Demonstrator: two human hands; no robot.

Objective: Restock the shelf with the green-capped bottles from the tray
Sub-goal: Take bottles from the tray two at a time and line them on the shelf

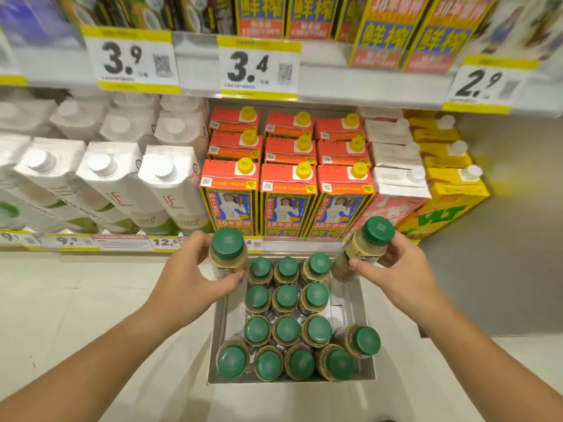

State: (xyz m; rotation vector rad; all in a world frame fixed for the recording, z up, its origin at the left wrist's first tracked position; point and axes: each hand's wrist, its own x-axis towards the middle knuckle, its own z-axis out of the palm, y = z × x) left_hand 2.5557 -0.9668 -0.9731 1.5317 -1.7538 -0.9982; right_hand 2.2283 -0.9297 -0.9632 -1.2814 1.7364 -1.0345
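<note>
On the left of the lower shelf (292,243) stand white cartons (122,190) with white caps. Below them the left hand (189,278) grips the first bottle (228,254), fingers curled round its far side and thumb pressed on the near side. It holds the bottle upright over the far left corner of the tray (217,336). The tray sits on the pale floor (76,300) just in front of the shelf. The remaining bottles (286,328), all green-capped, stand packed in it in rows, and one at the right side leans outward. Behind the tray, red cartons (288,190) with yellow caps fill the middle of the shelf. Further right the second bottle (362,248) is tilted over the tray's far right corner. The right hand (402,269) clasps it, thumb on the near side and fingers wrapped behind. Yellow cartons (451,193) end the row
</note>
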